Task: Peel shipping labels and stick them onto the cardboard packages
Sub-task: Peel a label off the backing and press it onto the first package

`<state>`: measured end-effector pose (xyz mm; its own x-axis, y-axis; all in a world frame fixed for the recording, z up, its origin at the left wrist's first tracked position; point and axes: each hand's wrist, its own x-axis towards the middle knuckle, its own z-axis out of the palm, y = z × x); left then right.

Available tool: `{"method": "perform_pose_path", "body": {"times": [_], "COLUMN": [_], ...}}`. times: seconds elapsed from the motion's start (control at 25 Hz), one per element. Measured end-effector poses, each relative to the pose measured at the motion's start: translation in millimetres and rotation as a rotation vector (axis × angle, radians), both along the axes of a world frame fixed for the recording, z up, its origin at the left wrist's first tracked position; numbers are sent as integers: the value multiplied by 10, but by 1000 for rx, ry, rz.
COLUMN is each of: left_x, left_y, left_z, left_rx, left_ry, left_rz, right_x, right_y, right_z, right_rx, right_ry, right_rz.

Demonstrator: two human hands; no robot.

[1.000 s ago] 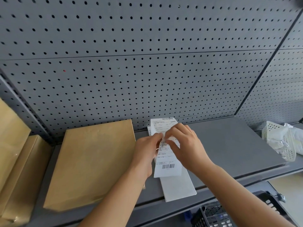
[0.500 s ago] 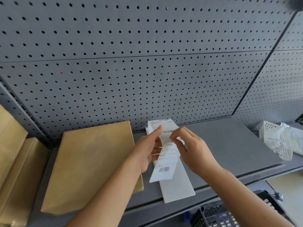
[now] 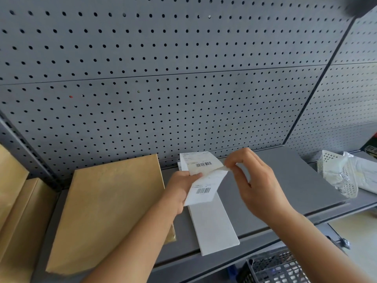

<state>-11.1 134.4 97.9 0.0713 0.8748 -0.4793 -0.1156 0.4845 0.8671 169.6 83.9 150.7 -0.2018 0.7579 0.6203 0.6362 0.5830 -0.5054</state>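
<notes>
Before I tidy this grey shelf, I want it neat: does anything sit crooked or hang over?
Yes: the long white backing strip lies at an angle and pokes past the shelf's front edge. The flat brown cardboard package also sits skewed.

Legible text: none.
Shipping label (image 3: 205,187) carries a barcode and printed lines, too small to read; the label sheet (image 3: 199,161) behind it also has a barcode and fine print, illegible.
</notes>
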Motion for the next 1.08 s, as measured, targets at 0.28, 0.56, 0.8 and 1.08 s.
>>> {"method": "perform_pose_path", "body": {"times": [0.28,0.56,0.8,1.08], "left_x": [76,105,92,-345], "left_y": [-37,-55,-126,-354], "left_z": [-136,-222,-154,138], "left_rx": [43,62,132,427], "left_ry": [122,284,375,762], "left_rz": [-62,-84,-70,-150], "right_x": [42,11,-28,-194], "right_y": [-109,-185,-194,-127], "right_z": [469,795,913,889], "right_rx": [201,332,305,136], "right_ry": [51,114,142,112], "right_rz": [-15,51,112,118]}}
